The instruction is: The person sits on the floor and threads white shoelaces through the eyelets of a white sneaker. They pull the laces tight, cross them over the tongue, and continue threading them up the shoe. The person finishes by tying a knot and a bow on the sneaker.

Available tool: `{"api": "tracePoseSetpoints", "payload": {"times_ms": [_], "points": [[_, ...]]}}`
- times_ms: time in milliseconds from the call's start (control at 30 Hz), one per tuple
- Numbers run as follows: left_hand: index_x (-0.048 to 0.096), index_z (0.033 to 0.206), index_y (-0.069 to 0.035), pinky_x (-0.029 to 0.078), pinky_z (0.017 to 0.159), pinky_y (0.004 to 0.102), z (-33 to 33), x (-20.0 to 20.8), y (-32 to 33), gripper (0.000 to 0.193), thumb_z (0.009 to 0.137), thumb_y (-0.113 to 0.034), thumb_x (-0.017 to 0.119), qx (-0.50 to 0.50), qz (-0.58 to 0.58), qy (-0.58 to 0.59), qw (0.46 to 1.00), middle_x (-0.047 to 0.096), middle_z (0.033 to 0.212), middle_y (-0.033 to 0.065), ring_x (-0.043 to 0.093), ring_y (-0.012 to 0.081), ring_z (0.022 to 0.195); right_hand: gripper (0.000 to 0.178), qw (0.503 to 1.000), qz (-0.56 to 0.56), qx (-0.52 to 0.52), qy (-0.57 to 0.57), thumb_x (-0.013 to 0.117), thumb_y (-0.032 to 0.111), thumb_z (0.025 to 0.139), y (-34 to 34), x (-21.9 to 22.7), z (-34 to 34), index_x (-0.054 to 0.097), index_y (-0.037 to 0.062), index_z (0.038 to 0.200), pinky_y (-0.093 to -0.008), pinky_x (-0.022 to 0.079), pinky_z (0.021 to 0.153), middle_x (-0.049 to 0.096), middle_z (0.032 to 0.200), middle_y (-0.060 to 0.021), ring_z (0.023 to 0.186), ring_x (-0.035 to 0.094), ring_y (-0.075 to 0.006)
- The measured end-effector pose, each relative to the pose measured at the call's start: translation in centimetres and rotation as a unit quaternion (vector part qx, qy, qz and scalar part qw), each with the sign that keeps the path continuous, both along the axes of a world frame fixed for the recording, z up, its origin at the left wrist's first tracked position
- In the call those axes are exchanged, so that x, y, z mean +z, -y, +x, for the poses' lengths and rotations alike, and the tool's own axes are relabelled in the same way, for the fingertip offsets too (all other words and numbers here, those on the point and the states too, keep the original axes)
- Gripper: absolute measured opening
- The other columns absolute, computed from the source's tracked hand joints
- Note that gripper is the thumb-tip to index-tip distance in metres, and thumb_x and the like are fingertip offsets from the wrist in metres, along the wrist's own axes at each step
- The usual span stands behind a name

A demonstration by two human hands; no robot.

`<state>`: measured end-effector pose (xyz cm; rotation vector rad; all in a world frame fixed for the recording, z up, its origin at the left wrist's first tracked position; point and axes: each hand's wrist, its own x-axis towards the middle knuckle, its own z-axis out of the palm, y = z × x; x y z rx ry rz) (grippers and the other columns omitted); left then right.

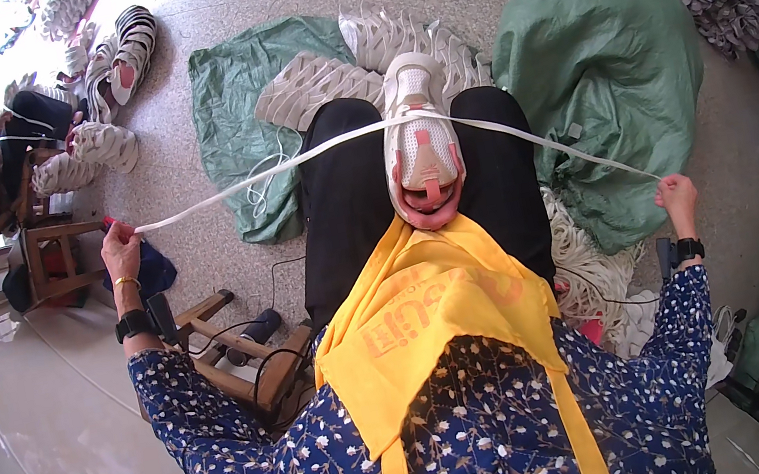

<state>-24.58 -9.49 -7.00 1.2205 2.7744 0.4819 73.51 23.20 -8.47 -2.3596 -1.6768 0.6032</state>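
Note:
A white and pink sneaker (424, 153) rests between my knees, its toe pointing away and its heel against the yellow apron (425, 320). A long flat white shoelace (304, 156) crosses the upper near the toe end and stretches out to both sides. Far to the left, my left hand (120, 252) is closed on one end of the lace. The other end is pinched in my right hand (677, 197), out to the right. Both arms are spread wide, and the lace sags only slightly. Whether it passes through eyelets is too small to tell.
Rows of pale shoe uppers (313, 88) lie beyond my knees, partly on a green sheet (222, 92). A bulging green sack (605, 75) stands at right, with bundled white laces (589, 246) beside my leg. Wooden stools (254, 361) and more stacked shoes (132, 52) are at left.

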Motion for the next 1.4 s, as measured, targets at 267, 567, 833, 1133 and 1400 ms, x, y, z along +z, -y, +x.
{"api": "tracePoseSetpoints", "payload": {"times_ms": [267, 567, 833, 1133, 1400], "points": [[0.069, 0.091, -0.002, 0.053, 0.068, 0.0305, 1.9, 3.3, -6.9, 0.008, 0.091, -0.01, 0.072, 0.021, 0.182, -0.071, 0.981, 0.071, 0.078, 0.0059, 0.064, 0.0136, 0.07, 0.018, 0.886, 0.08, -0.06, -0.452, 0.068, 0.012, 0.098, -1.8, 1.5, -4.7, 0.069, -0.0041, 0.105, -0.0235, 0.059, 0.073, 0.073, 0.096, -0.0102, 0.079, 0.069, -0.0127], [0.068, 0.093, -0.004, 0.057, 0.068, 0.0235, 24.1, 3.3, -10.4, 0.006, 0.092, -0.009, 0.072, -0.103, -0.041, 0.621, 0.776, 0.072, 0.084, 0.0049, 0.068, 0.0102, 0.073, 0.02, 0.834, -0.174, 0.125, -0.508, 0.072, 0.014, 0.097, 4.7, 7.2, -26.9, 0.073, -0.0021, 0.109, -0.0213, 0.057, 0.073, 0.071, 0.091, -0.0047, 0.079, 0.068, -0.0096], [0.059, 0.091, 0.002, 0.061, 0.07, 0.0259, 33.9, 4.1, -15.9, 0.01, 0.096, -0.002, 0.065, -0.223, 0.088, 0.525, 0.816, 0.074, 0.09, 0.0102, 0.073, 0.0135, 0.078, 0.02, 0.881, -0.012, 0.346, -0.324, 0.067, 0.006, 0.097, 3.7, 7.2, -37.2, 0.072, -0.0062, 0.112, -0.0248, 0.059, 0.064, 0.073, 0.084, -0.0066, 0.07, 0.07, -0.0096], [0.058, 0.089, 0.003, 0.062, 0.073, 0.0272, 35.0, 3.7, -19.4, 0.01, 0.094, -0.001, 0.066, -0.205, 0.136, 0.432, 0.868, 0.076, 0.09, 0.0116, 0.074, 0.0141, 0.08, 0.012, 0.845, 0.028, 0.234, -0.48, 0.067, 0.0, 0.095, 2.4, 4.1, -38.7, 0.073, -0.0056, 0.104, -0.0258, 0.062, 0.073, 0.075, 0.09, -0.0071, 0.079, 0.072, -0.0111], [0.058, 0.091, 0.002, 0.061, 0.067, 0.0274, 34.8, 2.3, -19.5, 0.012, 0.088, -0.002, 0.07, -0.214, 0.17, 0.456, 0.847, 0.077, 0.083, 0.0091, 0.077, 0.0156, 0.078, 0.009, 0.827, 0.059, 0.216, -0.516, 0.069, 0.001, 0.096, 2.3, 3.1, -39.6, 0.072, -0.0047, 0.102, -0.0269, 0.063, 0.076, 0.075, 0.091, -0.0059, 0.082, 0.072, -0.0113]]}}
